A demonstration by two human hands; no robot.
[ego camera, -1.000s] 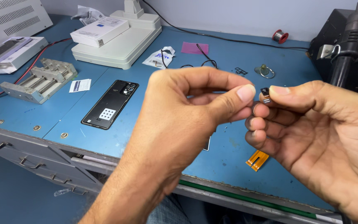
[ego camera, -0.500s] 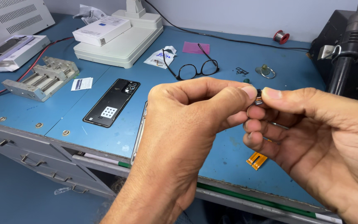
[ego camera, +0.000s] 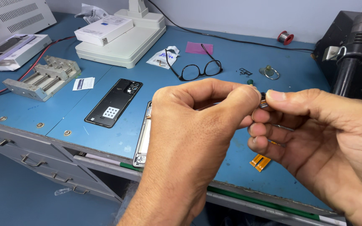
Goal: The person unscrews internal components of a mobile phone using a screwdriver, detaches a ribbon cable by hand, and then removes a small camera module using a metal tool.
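Above the bench [ego camera: 239, 62], left hand [ego camera: 197, 125] and right hand [ego camera: 315, 134] pinch a tiny part [ego camera: 264, 100], mostly hidden; phone frame [ego camera: 143, 134] at seven o'clock, half covered.

A blue workbench [ego camera: 231, 54] carries eyeglasses [ego camera: 195, 69], a black phone back cover [ego camera: 114, 102] and a metal vise [ego camera: 42, 77].

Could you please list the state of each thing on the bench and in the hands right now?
Small dark part: pinched between both hands' fingertips.
Left hand: fingers closed on the part.
Right hand: fingers closed on the part.
Glasses: unfolded, lying on the bench.
Black phone back cover: lying flat, detached.
Phone frame: lying flat, partly hidden.
White box: closed.
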